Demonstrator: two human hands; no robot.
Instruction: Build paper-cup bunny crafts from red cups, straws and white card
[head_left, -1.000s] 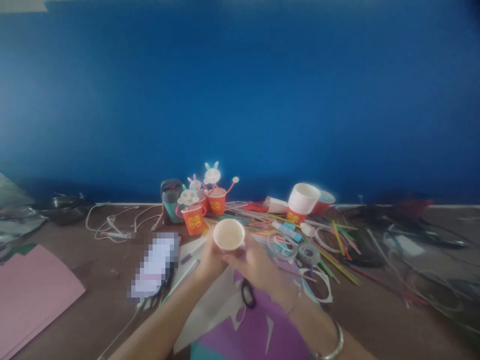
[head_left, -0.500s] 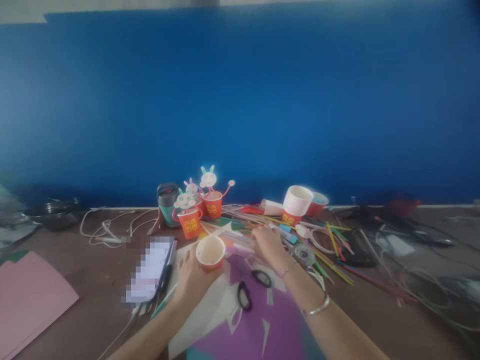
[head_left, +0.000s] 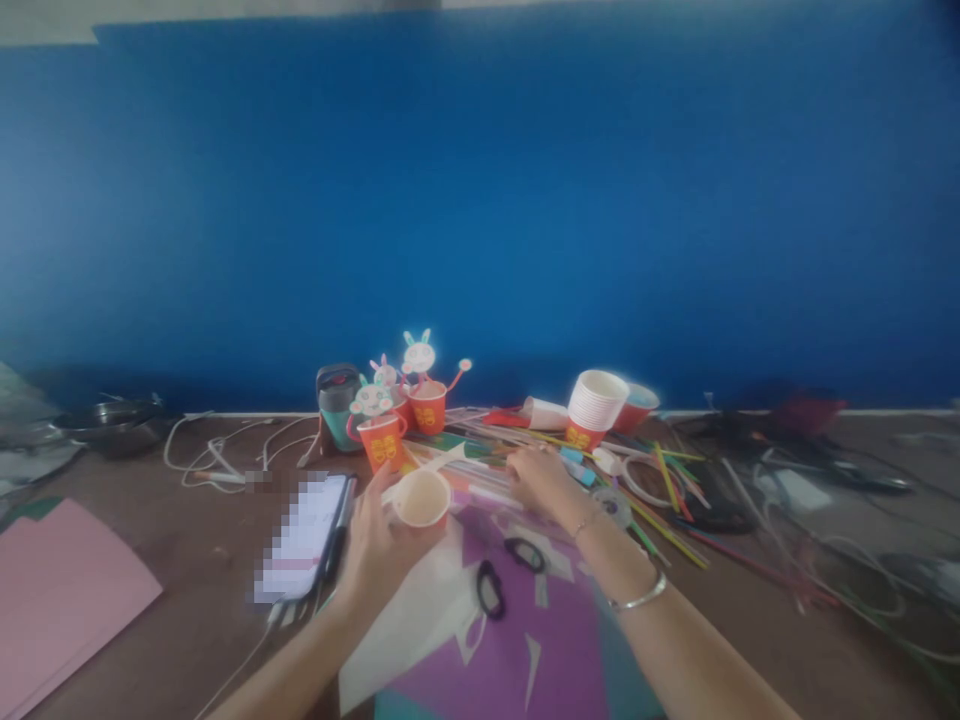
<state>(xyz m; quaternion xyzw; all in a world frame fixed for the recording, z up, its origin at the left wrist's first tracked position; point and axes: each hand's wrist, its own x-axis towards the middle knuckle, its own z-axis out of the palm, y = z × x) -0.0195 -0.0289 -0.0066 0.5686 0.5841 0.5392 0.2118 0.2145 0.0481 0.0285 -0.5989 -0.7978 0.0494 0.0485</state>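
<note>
A red paper cup with a white inside (head_left: 422, 498) is in my left hand (head_left: 379, 535), its opening facing up toward me. My right hand (head_left: 541, 482) lies among the pencils and craft sticks, fingers curled downward; their tips and anything between them are hidden. Under both hands are white paper (head_left: 405, 630) and purple paper (head_left: 555, 650). Black-handled scissors (head_left: 490, 590) rest on the purple sheet. Behind the held cup stand red cups with rabbit faces, one at the front (head_left: 382, 440) and another behind it (head_left: 427, 408).
A stack of paper cups (head_left: 598, 402) stands at the back right, beside a tape roll (head_left: 611, 507) and scattered pipe cleaners (head_left: 675, 535). On the left are a phone (head_left: 304, 540), a teal container (head_left: 337, 408), white cables (head_left: 217, 465) and pink paper (head_left: 71, 610).
My left hand has shifted slightly, its fingers more raised beside the cup, and the cup appears slightly tilted. My right hand has barely moved.
</note>
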